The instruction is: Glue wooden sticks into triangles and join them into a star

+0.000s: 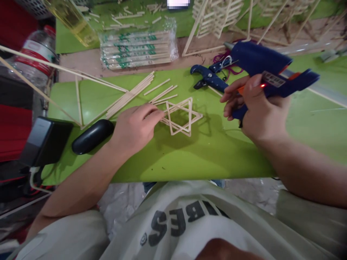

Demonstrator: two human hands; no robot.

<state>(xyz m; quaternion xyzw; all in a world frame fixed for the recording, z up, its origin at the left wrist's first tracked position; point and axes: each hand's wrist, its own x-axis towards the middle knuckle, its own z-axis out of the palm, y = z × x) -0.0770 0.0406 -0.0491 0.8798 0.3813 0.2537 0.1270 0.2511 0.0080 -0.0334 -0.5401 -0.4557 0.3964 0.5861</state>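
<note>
Pinched between the thumb and fingers of my left hand (pixel 137 124) is one point of a six-pointed star (pixel 190 115) built from thin wooden sticks. The star is held just above the green tabletop. My right hand (pixel 261 108) wraps around the handle of a dark blue glue gun (pixel 260 59); a small red light glows on its side and its nozzle points up and left. Loose sticks (pixel 131 94) lie in a bundle beyond my left hand, with a few shorter ones beside them. Blue-handled cutters (pixel 210 76) rest below the nozzle.
Packs of wrapped sticks (pixel 138 48) lie at the back, near a bottle of yellow liquid (pixel 77 21). A stick frame (pixel 78 97), a black case (pixel 93 137) and a power bank (pixel 45 141) occupy the left side. Stick structures (pixel 217 18) stand at the back right.
</note>
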